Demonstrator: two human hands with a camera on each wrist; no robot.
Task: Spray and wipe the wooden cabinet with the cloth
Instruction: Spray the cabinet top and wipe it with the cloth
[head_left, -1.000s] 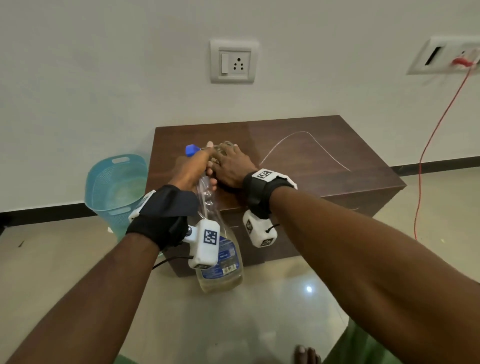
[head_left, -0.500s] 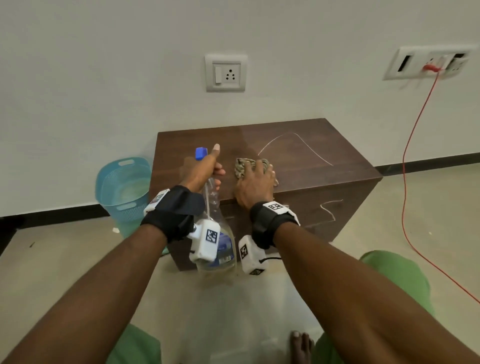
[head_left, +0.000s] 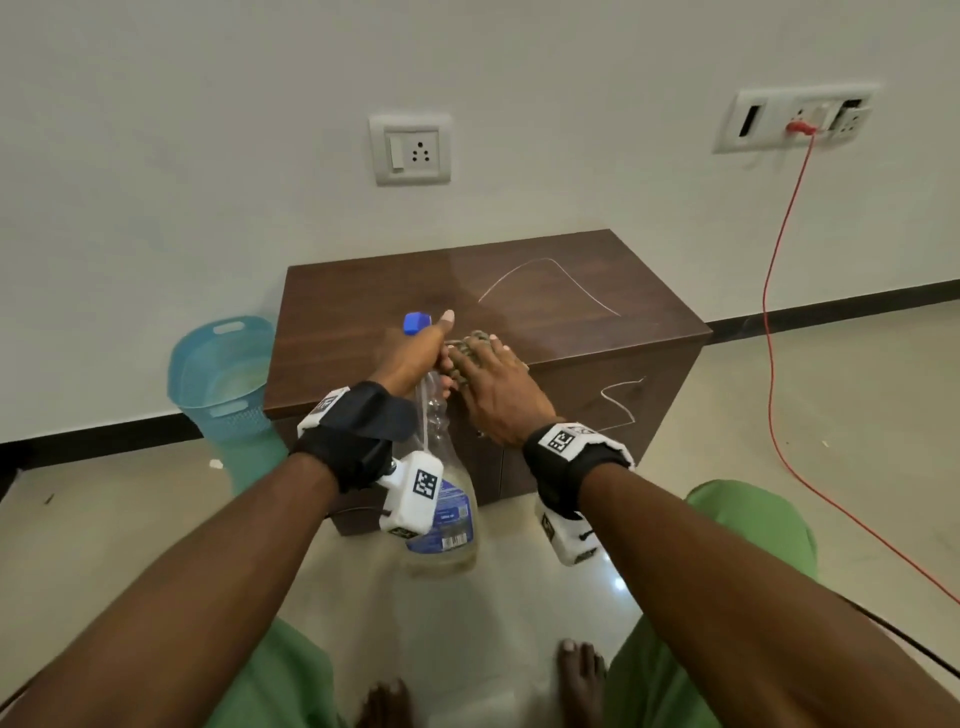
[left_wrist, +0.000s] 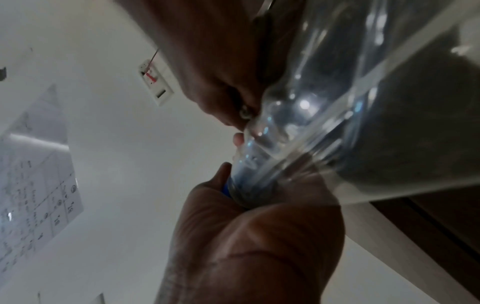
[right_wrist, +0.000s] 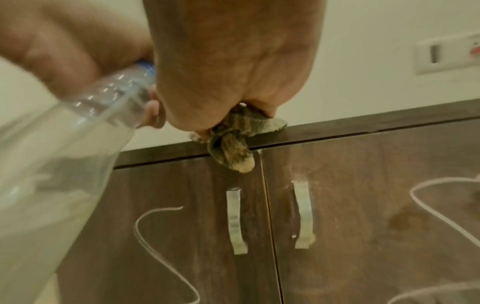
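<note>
A dark brown wooden cabinet (head_left: 571, 332) stands against the wall, with white chalk lines on its top and doors (right_wrist: 363, 205). My left hand (head_left: 415, 353) grips the neck of a clear spray bottle (head_left: 447, 519) with a blue nozzle, held above the cabinet's front left part. The bottle (left_wrist: 337, 102) hangs down in front of the doors, with pale liquid at its bottom. My right hand (head_left: 498, 384) holds a bunched, mottled cloth (head_left: 475, 340) against the top's front edge, right beside the left hand. A fold of the cloth (right_wrist: 233, 148) hangs over the edge.
A blue plastic basket (head_left: 218, 374) stands on the floor left of the cabinet. A red cable (head_left: 774, 364) runs from a wall socket (head_left: 795, 119) down to the floor on the right. Two metal door handles (right_wrist: 235, 220) sit below the cloth. My bare feet and green trousers are in front.
Half a second ago my right hand and the cloth were a little right of the bottle; they have slid left until they touch the left hand. The left hand keeps its hold.
</note>
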